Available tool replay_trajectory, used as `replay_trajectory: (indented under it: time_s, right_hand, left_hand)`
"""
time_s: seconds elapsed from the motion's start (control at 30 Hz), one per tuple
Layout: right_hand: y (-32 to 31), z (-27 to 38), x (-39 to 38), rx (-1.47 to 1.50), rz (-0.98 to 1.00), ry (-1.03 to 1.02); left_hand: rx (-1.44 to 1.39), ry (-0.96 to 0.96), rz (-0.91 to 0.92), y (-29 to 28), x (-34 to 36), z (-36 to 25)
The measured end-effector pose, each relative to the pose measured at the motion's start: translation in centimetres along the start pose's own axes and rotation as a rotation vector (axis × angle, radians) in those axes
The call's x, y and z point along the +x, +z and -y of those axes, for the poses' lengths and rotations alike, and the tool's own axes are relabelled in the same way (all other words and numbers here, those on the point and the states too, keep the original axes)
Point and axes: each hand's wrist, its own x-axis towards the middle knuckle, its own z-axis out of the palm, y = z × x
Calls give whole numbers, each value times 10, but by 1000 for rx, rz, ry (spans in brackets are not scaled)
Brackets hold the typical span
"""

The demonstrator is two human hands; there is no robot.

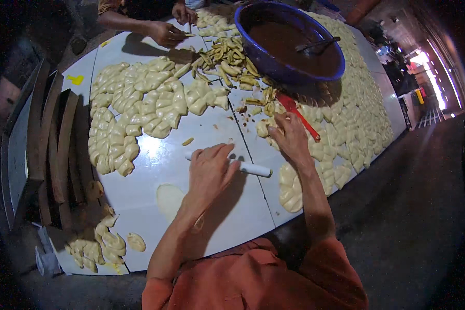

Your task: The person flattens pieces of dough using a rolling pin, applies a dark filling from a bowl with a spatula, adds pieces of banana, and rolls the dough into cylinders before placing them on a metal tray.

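Observation:
My left hand (212,168) is closed over the middle of a white rolling pin (256,169), whose ends stick out on both sides. Just nearer to me, a thin flattened round of pale dough (169,200) lies on the white tabletop (201,129), partly behind my left forearm. To the right, my right hand (293,137) has thumb and forefinger apart at a small dough piece (263,127). A red flat-handled tool (298,117) lies beside that hand on the dough. Several plump dough pieces (290,188) sit by my right forearm.
Joined dough pieces (150,95) cover the left of the table, and more (364,98) spread along its right. A blue basin (253,54) of brown mixture holds a dark-handled utensil (318,45). Yellowish-brown strips (227,57) lie nearby. Another person's hand (165,33) works opposite. Brown boards (62,150) stand left.

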Motion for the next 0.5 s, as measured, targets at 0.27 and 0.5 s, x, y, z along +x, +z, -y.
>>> replay_trajectory:
  time_s: [0.27,0.5]
  right_hand:
    - [-13,-43,12,431,250,-23]
    - [-13,-68,15,589,328,43]
  left_hand:
    - [148,-13,203,97,115,-15]
    - [-5,-87,305,84,133,-9]
